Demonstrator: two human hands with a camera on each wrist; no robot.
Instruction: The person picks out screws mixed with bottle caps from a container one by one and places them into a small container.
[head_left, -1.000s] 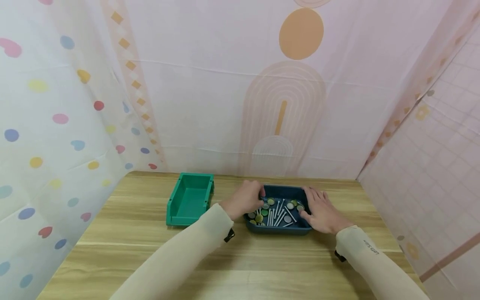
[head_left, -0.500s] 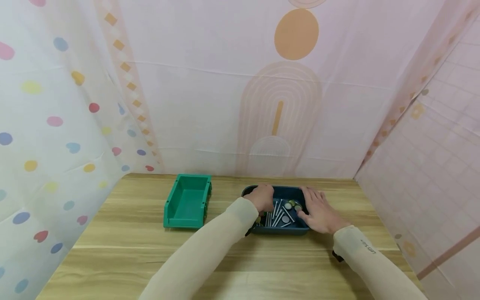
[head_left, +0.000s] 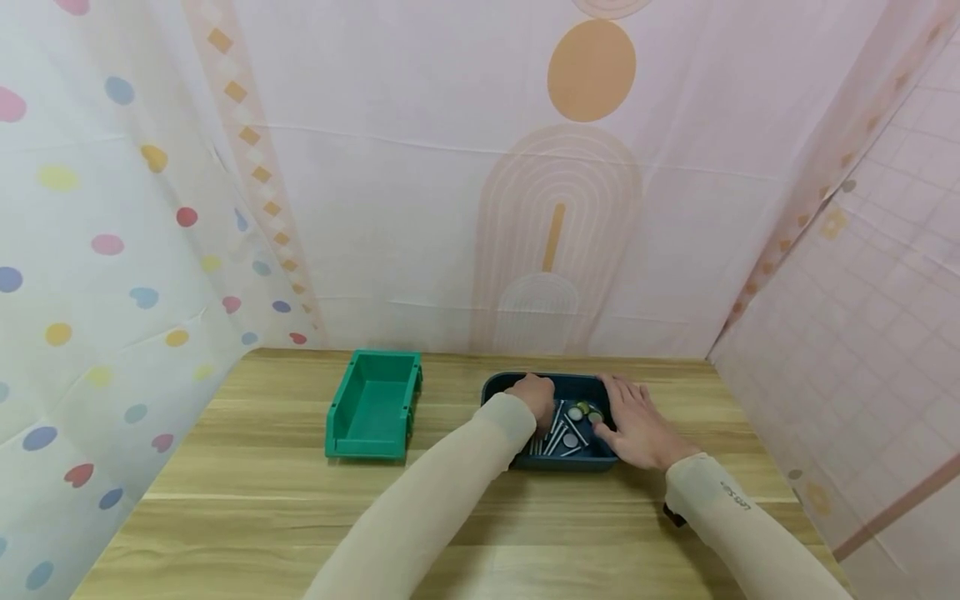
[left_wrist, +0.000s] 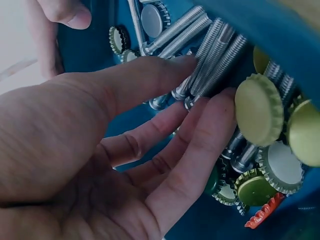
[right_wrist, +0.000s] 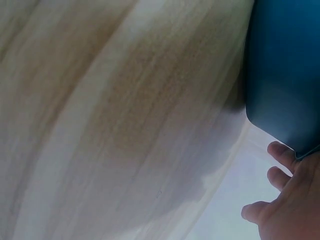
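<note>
Silver threaded metal bolts (left_wrist: 214, 59) lie in a dark blue plastic tray (head_left: 570, 465); yellow crimped bottle caps (left_wrist: 259, 111) crowding the half-open left hand (head_left: 534, 398), its hold unclear, could get scooped along. The right hand (head_left: 637, 425), straight-fingered and empty on the tray's right rim, might let it slide.

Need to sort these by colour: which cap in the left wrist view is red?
The red cap sits lowest in that picture, showing mostly its crimped edge; the other caps look yellow, green, white or silvery.
</note>
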